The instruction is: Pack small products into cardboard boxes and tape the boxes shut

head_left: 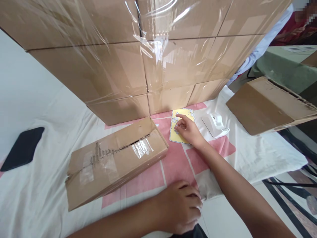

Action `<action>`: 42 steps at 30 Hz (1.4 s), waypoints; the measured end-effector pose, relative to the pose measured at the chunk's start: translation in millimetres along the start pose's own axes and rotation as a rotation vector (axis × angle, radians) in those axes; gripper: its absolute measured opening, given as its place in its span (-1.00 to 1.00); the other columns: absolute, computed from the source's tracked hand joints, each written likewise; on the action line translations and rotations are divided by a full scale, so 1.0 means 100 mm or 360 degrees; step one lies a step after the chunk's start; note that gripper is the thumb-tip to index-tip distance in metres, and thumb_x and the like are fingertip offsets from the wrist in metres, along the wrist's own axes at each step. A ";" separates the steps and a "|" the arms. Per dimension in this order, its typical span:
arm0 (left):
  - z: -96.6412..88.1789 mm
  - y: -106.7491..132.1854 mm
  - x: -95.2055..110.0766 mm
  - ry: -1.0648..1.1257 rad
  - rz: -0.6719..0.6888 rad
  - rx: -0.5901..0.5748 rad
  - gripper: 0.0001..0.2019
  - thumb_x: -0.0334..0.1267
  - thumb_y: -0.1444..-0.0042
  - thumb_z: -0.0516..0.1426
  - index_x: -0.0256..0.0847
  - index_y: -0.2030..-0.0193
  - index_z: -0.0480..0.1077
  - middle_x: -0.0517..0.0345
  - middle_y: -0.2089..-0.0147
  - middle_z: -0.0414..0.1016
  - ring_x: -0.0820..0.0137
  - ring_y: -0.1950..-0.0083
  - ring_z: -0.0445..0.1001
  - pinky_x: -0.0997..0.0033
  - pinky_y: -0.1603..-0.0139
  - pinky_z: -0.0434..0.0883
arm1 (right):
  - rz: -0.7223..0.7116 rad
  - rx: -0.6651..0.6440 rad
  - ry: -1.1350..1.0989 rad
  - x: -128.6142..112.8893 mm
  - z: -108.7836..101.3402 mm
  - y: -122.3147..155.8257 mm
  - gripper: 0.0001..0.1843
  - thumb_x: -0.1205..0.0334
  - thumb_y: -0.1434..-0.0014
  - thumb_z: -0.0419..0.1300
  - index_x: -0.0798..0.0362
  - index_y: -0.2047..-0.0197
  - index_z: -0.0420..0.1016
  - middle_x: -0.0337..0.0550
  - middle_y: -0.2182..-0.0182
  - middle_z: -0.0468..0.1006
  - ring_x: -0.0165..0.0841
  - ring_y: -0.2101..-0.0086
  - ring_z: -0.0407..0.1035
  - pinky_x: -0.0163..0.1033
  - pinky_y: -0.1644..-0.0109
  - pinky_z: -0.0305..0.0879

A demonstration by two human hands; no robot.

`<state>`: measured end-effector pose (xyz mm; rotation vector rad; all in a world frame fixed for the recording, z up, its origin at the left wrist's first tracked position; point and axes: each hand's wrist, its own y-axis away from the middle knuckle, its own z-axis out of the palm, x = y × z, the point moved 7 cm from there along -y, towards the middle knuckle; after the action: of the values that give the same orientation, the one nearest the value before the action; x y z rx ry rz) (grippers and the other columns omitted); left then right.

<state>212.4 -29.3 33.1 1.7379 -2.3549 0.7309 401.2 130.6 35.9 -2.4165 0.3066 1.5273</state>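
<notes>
My right hand [187, 129] is over a yellow sheet [176, 138] with a scalloped edge and small white pieces or printed shapes on it. Its index finger is stretched out, apart from the thumb, while the other fingers bend loosely; no held thing shows. Closer to me, by the front edge of the cloth, my left hand [182, 206] has its fingers curled in a loose fist, and nothing shows in it. A white tape dispenser [215, 125] stands right of the sheet. Left of it lies a taped cardboard box [116, 158] with a torn seam.
A wall of stacked cartons [170, 66] under clear wrap rises behind the sheet. A dark flat pouch or phone [23, 148] lies far left on the patterned cloth [148, 178]. An open carton [269, 105] stands at right, with a person's sleeve [257, 49] beyond.
</notes>
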 end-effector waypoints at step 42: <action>0.04 -0.03 -0.09 -0.0178 0.0140 0.0346 -0.78 -0.16 -0.50 0.03 -0.05 0.10 0.49 0.55 -0.02 0.64 0.59 -0.21 0.40 0.39 -0.16 0.19 | -0.0077 0.0131 -0.0319 0.16 -0.04 -0.10 -0.56 0.09 -0.20 0.22 0.05 -0.11 0.44 -0.18 0.33 0.54 -0.31 0.33 0.42 -0.18 0.21 0.34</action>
<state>219.2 -23.9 26.7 1.8108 -2.5230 0.9605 414.8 137.6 24.3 -2.1714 0.2619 1.6838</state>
